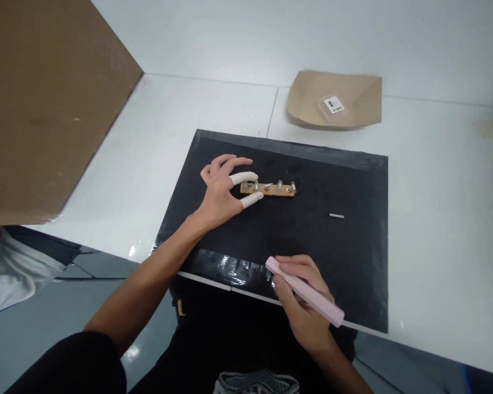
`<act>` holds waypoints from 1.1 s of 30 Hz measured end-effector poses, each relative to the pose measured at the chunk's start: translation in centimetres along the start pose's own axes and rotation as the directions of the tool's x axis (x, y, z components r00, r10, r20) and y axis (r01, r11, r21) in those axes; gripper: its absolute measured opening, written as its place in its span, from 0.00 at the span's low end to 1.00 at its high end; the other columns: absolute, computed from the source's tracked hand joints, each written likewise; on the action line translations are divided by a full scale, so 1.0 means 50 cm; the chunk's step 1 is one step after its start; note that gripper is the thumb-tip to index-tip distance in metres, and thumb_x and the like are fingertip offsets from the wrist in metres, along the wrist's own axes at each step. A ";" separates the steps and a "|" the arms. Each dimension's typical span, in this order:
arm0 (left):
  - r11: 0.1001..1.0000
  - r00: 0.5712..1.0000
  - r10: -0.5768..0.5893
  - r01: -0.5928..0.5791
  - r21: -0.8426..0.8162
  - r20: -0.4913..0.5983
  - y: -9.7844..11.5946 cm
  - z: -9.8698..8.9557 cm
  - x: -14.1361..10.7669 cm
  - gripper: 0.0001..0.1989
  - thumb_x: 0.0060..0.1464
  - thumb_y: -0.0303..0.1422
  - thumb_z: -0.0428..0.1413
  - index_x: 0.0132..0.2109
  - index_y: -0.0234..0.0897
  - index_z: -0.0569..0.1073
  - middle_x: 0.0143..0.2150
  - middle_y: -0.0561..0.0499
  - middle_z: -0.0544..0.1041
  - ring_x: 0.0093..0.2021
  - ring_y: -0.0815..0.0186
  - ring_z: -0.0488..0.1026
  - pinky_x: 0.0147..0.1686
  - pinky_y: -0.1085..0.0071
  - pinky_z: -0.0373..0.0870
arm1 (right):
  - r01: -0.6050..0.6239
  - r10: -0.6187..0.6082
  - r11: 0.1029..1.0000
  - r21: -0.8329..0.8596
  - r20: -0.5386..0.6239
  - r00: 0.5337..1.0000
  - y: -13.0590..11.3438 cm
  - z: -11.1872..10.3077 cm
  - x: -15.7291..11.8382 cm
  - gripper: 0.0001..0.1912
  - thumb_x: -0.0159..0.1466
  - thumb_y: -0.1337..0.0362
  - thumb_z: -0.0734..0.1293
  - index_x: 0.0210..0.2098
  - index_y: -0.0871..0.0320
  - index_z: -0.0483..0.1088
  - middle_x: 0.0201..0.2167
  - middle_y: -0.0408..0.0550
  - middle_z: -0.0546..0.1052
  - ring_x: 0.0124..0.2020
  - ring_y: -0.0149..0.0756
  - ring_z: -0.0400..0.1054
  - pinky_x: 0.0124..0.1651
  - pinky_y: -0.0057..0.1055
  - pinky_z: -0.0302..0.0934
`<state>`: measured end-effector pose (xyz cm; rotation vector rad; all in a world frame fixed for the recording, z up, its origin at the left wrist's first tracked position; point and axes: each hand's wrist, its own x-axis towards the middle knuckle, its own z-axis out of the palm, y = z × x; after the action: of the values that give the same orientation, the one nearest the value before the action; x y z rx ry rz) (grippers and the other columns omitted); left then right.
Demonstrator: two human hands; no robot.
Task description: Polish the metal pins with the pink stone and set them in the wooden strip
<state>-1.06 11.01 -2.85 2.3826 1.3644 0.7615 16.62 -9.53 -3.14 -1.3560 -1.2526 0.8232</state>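
Observation:
A narrow yellowish strip (274,190) with several small clear and metallic pieces on it lies on the black mat (304,230). Around its left end are the thumb and index finger of my left hand (224,191), both in white finger cots; the other fingers are spread. The two covered fingertips press at the strip's long edges. Near the mat's front edge, my right hand (306,301) is closed round a pale pink stick-shaped tool (308,293), its narrower end pointing up and left. Right of the strip lies a short thin whitish rod (336,215), touched by neither hand.
Behind the mat, a brown paper tray (361,101) holds a small clear box with a white label (333,104). A large brown board (45,109) stands at the left on the white table (435,219). Part of a person's pale clothing (12,273) shows at the lower left.

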 end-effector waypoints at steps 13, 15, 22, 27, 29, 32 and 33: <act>0.999 0.997 0.039 -0.039 -0.004 0.071 0.013 -0.013 0.004 0.26 0.56 0.38 0.72 0.60 0.46 0.77 0.70 0.43 0.73 0.71 0.43 0.63 0.66 0.43 0.55 | 0.022 -0.022 1.000 -0.012 0.004 1.000 -0.001 0.002 0.002 0.10 0.70 0.71 0.71 0.48 0.50 0.76 0.46 0.43 0.79 0.48 0.27 0.78 0.51 0.22 0.75; 0.998 0.992 0.066 -0.068 0.014 0.111 0.018 -0.018 0.012 0.26 0.55 0.39 0.73 0.59 0.46 0.78 0.72 0.43 0.72 0.72 0.42 0.62 0.66 0.42 0.54 | 0.025 -0.025 1.000 -0.015 0.004 1.000 -0.002 0.001 0.003 0.10 0.70 0.71 0.71 0.48 0.50 0.76 0.46 0.44 0.79 0.48 0.28 0.78 0.51 0.23 0.75; 0.972 0.957 0.199 -0.220 0.082 0.210 0.019 -0.022 0.062 0.06 0.60 0.37 0.69 0.43 0.44 0.83 0.64 0.48 0.80 0.70 0.44 0.66 0.63 0.41 0.51 | 0.035 -0.035 0.999 -0.008 0.011 0.999 -0.004 0.002 0.005 0.11 0.69 0.72 0.71 0.48 0.51 0.76 0.45 0.44 0.80 0.46 0.28 0.79 0.50 0.24 0.77; 0.971 0.952 0.217 -0.234 0.054 0.217 0.025 -0.015 0.069 0.02 0.60 0.35 0.67 0.38 0.45 0.85 0.59 0.50 0.83 0.68 0.45 0.68 0.65 0.39 0.48 | 0.037 -0.037 0.999 -0.009 0.014 0.999 -0.003 0.004 0.002 0.11 0.69 0.72 0.71 0.47 0.51 0.77 0.45 0.45 0.80 0.46 0.29 0.79 0.50 0.25 0.77; 0.975 0.956 0.203 -0.217 0.047 0.211 0.031 -0.011 0.066 0.05 0.61 0.31 0.64 0.38 0.46 0.85 0.58 0.50 0.83 0.67 0.46 0.69 0.65 0.39 0.48 | 0.036 -0.036 0.999 0.000 0.013 0.999 -0.003 0.004 0.001 0.11 0.69 0.72 0.71 0.47 0.51 0.77 0.45 0.44 0.80 0.46 0.28 0.79 0.50 0.24 0.77; 0.976 0.960 0.197 -0.210 0.049 0.197 0.039 -0.007 0.060 0.07 0.62 0.29 0.62 0.37 0.45 0.84 0.57 0.50 0.84 0.66 0.46 0.70 0.65 0.38 0.49 | 0.042 -0.042 0.999 -0.003 0.020 0.999 -0.004 0.003 0.002 0.11 0.69 0.72 0.71 0.47 0.51 0.76 0.45 0.44 0.80 0.46 0.27 0.79 0.50 0.23 0.76; 0.974 0.961 0.204 -0.219 0.064 0.186 0.041 -0.006 0.058 0.07 0.63 0.30 0.61 0.37 0.45 0.84 0.57 0.50 0.84 0.66 0.46 0.70 0.65 0.38 0.49 | 0.044 -0.044 0.999 -0.006 0.024 0.999 -0.004 0.003 0.003 0.11 0.69 0.72 0.71 0.47 0.51 0.76 0.45 0.44 0.80 0.46 0.27 0.79 0.50 0.23 0.76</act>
<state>1.41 12.44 -0.74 2.6212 1.1035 0.5346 16.48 -9.36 -2.97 -1.3224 -1.3005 0.8073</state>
